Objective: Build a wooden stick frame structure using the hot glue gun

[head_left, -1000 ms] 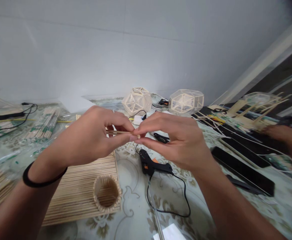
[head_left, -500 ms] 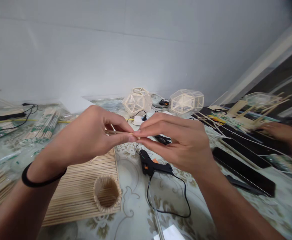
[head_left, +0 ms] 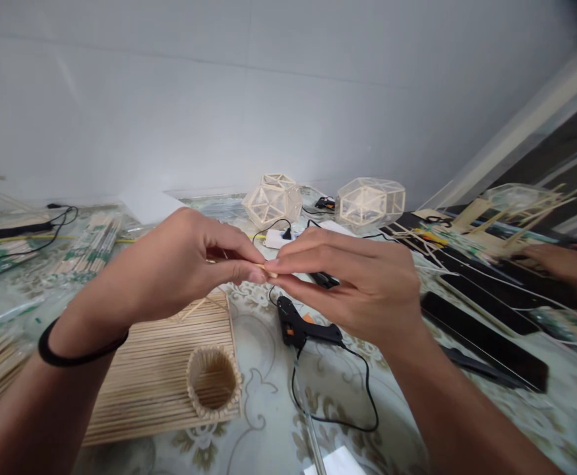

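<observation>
Now at the fingertips: the left hand (head_left: 169,274) and right hand (head_left: 362,284) meet over a pale, thin stick piece (head_left: 268,269), each pinching narrowly on it.
Change: slight; the right hand sits a touch farther right than a second ago, the pinch kept, which suggests careful steadying rather than a new grasp.
Stick piece: slender, straw-yellow, mostly covered by fingers; its full shape and any joint cannot be told. It is held up above the cloth (head_left: 261,402), between the hands.
Below the left hand: a slatted stick mat (head_left: 154,382), with a round stick cup (head_left: 194,389) upright near its right edge.
Below the right hand: a black glue gun (head_left: 298,325) on its side, cord looping nearby.
Farther out: two faceted stick frames (head_left: 271,203) by the wall; at far right, another person's hand (head_left: 558,264).
</observation>
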Demonstrator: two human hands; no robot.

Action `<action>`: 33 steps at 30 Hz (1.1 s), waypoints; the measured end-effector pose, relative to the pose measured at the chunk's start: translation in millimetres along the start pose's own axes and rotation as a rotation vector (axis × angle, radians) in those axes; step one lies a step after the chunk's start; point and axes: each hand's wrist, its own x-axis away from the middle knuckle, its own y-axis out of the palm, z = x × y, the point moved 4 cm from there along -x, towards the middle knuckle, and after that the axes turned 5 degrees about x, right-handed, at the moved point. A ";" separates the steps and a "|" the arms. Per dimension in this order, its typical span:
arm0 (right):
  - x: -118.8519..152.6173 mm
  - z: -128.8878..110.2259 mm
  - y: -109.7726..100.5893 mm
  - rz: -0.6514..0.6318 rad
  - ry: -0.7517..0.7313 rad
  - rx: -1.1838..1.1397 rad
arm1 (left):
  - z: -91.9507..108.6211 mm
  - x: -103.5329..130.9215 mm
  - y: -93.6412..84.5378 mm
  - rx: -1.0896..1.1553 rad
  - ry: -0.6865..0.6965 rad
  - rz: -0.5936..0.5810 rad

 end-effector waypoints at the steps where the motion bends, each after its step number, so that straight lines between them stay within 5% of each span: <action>1: 0.2 0.2 0.1 0.005 0.001 -0.007 | -0.1 0.0 -0.2 -0.001 -0.004 0.002; 33: 1.2 -0.9 5.3 -0.014 -0.003 -0.078 | -0.3 2.9 -3.9 0.013 0.049 -0.072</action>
